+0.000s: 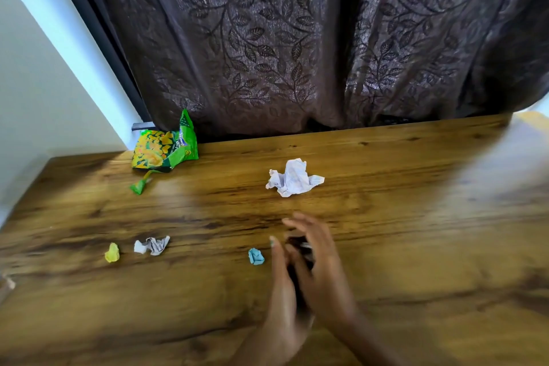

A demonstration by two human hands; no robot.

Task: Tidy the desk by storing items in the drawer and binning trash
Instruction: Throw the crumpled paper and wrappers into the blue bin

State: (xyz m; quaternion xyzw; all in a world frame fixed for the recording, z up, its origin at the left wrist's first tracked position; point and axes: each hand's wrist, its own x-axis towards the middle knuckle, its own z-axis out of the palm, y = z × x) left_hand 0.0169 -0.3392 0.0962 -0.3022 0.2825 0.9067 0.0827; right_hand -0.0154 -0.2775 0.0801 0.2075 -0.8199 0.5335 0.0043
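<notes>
A dark leaf-patterned curtain [267, 38] hangs behind the wooden counter [416, 202], its hem touching the far edge, beside a pale wall [35, 92] at left. Litter lies scattered across the counter, apparently awaiting the bin. A torn green snack bag [163, 148] slumps at the far left edge against the curtain, a ripped strip [139, 186] trailing just in front of it. A crumpled white paper [292, 178] sits mid-counter. Nearer the person, a grey-white wad [152, 245] and a yellow wad [112, 252] lie side by side at left, well apart from a blue wad [256, 256] just left of the hands.

Both hands meet near the front edge, blurred by motion. The left hand [282, 291] and right hand [320, 270] close in from either side on a small dark object [300, 249] between them, likely one item for the drawer. The right fingers [300, 221] are spread and arched over it; the left fingers [274, 246] run straight alongside. Whether either hand actually grips the object cannot be told. No drawer or bin is in view.
</notes>
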